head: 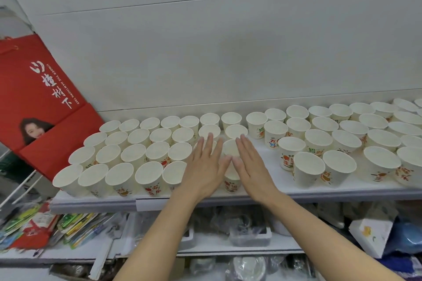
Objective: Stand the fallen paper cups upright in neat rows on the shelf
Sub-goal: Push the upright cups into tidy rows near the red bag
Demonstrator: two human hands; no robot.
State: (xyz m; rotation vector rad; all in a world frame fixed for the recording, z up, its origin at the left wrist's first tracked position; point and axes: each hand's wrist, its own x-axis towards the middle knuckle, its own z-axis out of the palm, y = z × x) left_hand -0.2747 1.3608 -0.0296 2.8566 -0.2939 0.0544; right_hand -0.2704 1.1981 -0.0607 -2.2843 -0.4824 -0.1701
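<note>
Paper cups (pixel 134 152) stand upright, mouths up, in rows along the white shelf (pixel 262 196), all white with coloured print low on their sides. Both hands serve as the grip here, and both are flat with fingers straight and close together, palms down, holding nothing. The left hand (pixel 204 166) and the right hand (pixel 252 166) lie side by side over the middle of the shelf, angled toward each other so that thumbs nearly meet at the centre. Between the two hands sits a short column of cups: one cup (pixel 231 181) at the shelf's front edge, just below the thumbs, and another cup (pixel 230 148) between the fingers. Whether the palms press on cup rims or hover just above them cannot be told.

To the left of the left hand the cups are packed tightly, four rows deep, rims touching or nearly so. To the right of the right hand is a bare strip of shelf, and beyond it a looser group of cups (pixel 317 139) runs toward the right edge of the view, spaced less evenly. Beyond the fingertips, two more rows stand against the grey back wall (pixel 205 64).

Far left of the left hand, a red paper bag (pixel 34 98) leans tilted. Below the forearms, a lower shelf (pixel 205 251) holds packets and plastic-wrapped goods.
</note>
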